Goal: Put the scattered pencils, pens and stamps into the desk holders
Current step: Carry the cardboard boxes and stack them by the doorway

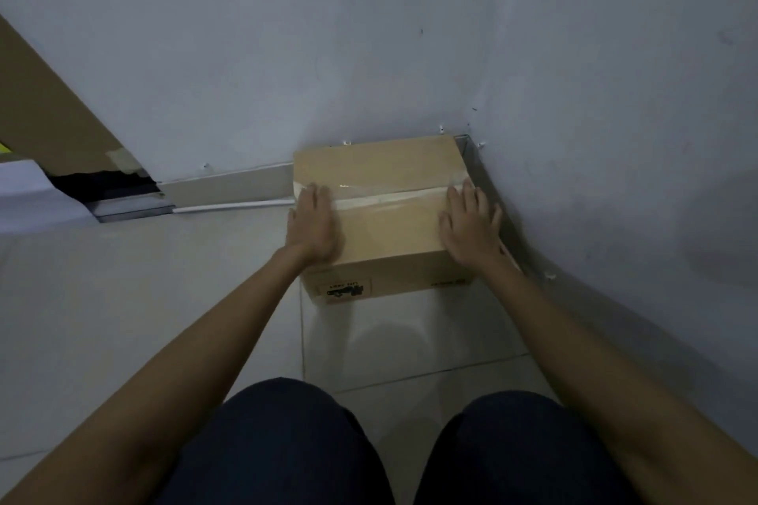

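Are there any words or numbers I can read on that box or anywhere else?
No text here can be read.
Black printed label on the front face of the cardboard box, lower left: too blurred to read.
Small dark print on the same face, lower right: too small and blurred to read.
The wall, the floor tiles and the tape across the box top show no writing.

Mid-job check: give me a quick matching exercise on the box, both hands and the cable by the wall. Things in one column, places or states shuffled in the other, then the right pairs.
Things
1. cardboard box
2. left hand
3. right hand
4. white cable

Places or states
A. flat on the box top, on the side nearest the corner wall
B. lying along the skirting, left of the box
C. on the floor in the room corner, taped shut
D. flat on the box top, at its left edge

Pairs: 1-C, 2-D, 3-A, 4-B
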